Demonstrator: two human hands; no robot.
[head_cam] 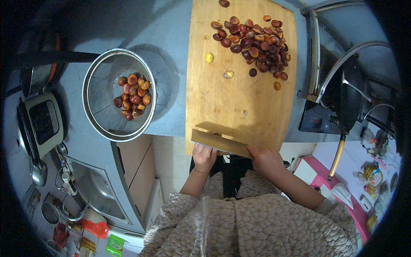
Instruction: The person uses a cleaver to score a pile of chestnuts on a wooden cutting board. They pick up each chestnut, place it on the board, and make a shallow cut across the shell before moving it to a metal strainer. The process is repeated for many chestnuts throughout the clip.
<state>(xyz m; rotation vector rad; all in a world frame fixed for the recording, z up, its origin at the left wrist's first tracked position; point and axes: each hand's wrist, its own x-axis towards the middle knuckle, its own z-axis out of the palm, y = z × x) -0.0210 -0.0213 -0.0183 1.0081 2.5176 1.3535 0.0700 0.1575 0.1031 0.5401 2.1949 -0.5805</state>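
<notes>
My right hand (266,160) grips a cleaver at the near end of a wooden cutting board (218,102). The cleaver's broad blade (221,143) slants across the board, tilted on its edge. Close against the blade is my left hand (204,157), its fingertips hidden under it, so what they hold does not show. A small brown bit (217,134) peeks out past the blade's far side. Brown chestnuts, many of them cut, lie in a heap (266,48) towards the far right of the board. Apart from them rest a peeled yellow chestnut (209,57) and a pale, partly peeled one (228,74).
To the left, a metal mesh strainer (118,138) with a dark handle holds several cut chestnuts (131,93) on the grey counter (167,112). A wok (348,93) with a wooden handle (337,155) is at the right. A sink (99,186) lies at lower left.
</notes>
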